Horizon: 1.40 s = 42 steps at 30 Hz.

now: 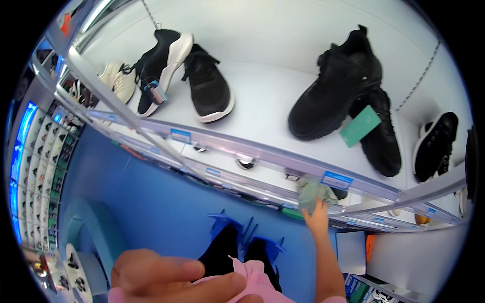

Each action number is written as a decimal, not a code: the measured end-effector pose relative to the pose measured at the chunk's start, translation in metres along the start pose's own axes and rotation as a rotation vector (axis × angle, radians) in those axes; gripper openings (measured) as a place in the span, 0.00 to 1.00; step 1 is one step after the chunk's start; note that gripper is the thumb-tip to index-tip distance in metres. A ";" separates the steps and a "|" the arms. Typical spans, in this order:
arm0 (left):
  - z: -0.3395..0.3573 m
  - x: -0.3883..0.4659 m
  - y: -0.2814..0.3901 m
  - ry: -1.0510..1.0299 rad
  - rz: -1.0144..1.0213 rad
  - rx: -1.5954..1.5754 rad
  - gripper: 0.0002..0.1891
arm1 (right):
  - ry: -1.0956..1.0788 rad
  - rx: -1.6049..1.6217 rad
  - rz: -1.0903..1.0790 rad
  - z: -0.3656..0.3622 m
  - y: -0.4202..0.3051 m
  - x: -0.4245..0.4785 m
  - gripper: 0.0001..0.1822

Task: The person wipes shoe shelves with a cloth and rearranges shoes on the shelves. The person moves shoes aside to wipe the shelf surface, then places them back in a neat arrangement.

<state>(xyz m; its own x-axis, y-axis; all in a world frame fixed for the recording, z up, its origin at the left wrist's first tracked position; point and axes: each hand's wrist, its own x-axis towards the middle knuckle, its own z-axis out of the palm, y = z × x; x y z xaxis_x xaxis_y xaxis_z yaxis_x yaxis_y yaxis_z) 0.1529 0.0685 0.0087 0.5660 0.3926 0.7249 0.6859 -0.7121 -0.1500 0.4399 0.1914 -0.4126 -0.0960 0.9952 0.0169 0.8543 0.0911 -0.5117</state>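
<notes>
My right hand grips a crumpled grey-green cloth against the front edge of a white shoe shelf, beside a blue price tag. Close to the camera is my left hand, blurred, its fingers half bent and apart with nothing visible between them. On the shelf above the cloth, a pair of black sneakers leans together, with a green hang tag on them. Further left stand black shoes with white soles, one propped upright against the other.
Metal frame bars slant across the shelf front. Lower shelves hold more shoes. Blue objects surround my feet on the blue floor. A teal curved bench stands left, with a shoe display wall beyond. Boxes sit lower right.
</notes>
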 end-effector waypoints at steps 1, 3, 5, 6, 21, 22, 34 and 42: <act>0.006 -0.007 -0.002 -0.045 -0.029 -0.054 0.20 | 0.070 -0.025 -0.040 0.007 0.011 0.013 0.40; 0.001 -0.020 0.009 -0.161 -0.151 -0.073 0.17 | 0.062 -0.094 -0.038 0.014 0.002 0.043 0.44; 0.006 -0.030 0.012 -0.284 -0.250 -0.091 0.04 | -0.057 -0.206 0.133 0.019 -0.013 0.066 0.47; 0.011 -0.045 0.011 -0.362 -0.266 -0.095 0.05 | -0.109 -0.238 0.204 0.018 -0.018 0.074 0.47; 0.053 -0.253 -0.041 -0.566 -0.737 -0.521 0.12 | -0.030 -0.317 0.313 0.037 -0.036 0.068 0.38; 0.057 -0.270 -0.046 -0.591 -0.818 -0.612 0.13 | 0.178 -0.239 0.271 0.032 -0.051 0.048 0.38; 0.153 -0.340 -0.072 -0.774 -1.271 -1.649 0.59 | -0.486 1.950 0.937 0.046 -0.248 -0.141 0.48; 0.161 -0.393 -0.049 -0.712 -1.466 -1.513 0.46 | -0.772 1.540 0.573 0.093 -0.228 -0.148 0.49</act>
<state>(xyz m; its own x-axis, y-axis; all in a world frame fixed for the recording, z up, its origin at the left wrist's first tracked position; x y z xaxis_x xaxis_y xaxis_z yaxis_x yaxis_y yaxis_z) -0.0293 0.0426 -0.3768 0.4041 0.7449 -0.5308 0.0990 0.5413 0.8350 0.2123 0.0198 -0.3784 -0.5644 0.6101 -0.5561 -0.2784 -0.7748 -0.5676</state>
